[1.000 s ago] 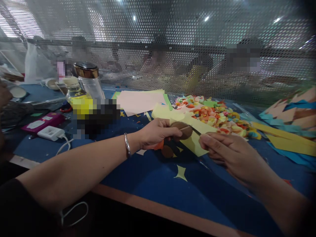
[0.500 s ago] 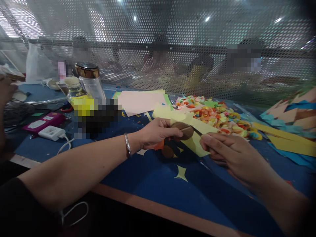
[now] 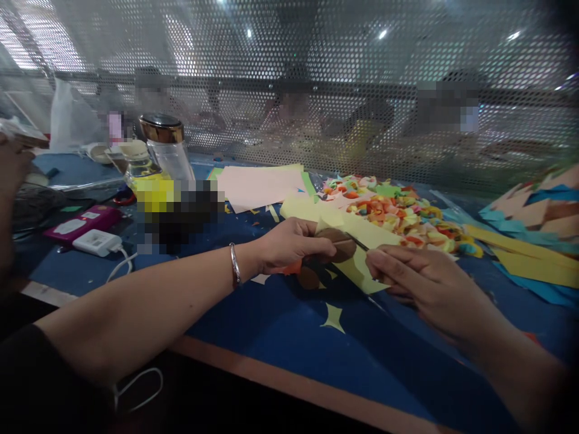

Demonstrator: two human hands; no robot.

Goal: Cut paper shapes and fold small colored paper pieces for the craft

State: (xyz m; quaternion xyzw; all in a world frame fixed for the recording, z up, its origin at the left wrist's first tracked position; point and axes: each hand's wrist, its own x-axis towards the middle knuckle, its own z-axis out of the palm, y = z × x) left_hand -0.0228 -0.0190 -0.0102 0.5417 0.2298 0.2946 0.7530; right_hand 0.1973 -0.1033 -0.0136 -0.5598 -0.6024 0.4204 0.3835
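Observation:
My left hand [image 3: 298, 246] is closed on a round brown disc [image 3: 344, 248] with a straight line across it, pinched between thumb and fingers. My right hand [image 3: 407, 274] grips a thin dark tool [image 3: 357, 241] whose tip meets the disc's upper edge; its exact kind does not show. Behind and under the disc are pale yellow paper sheets [image 3: 371, 271]. Below the left hand lie another brown round piece [image 3: 309, 278] and an orange piece [image 3: 293, 267], partly hidden. Nearer to me rests a four-pointed yellow paper scrap [image 3: 333, 317].
A heap of coloured paper pieces [image 3: 393, 211] lies behind the right hand, with paper stacks [image 3: 529, 256] at right. Pink sheets [image 3: 257, 187] lie at the back. At left stand a glass bottle [image 3: 167, 150], a purple box [image 3: 84, 223] and a white charger [image 3: 97, 241]. Another person's hand [image 3: 13, 163] shows far left.
The brown disc has tipped slightly, and the tool's tip has shifted a little along its upper edge. Both hands stay almost where they were.

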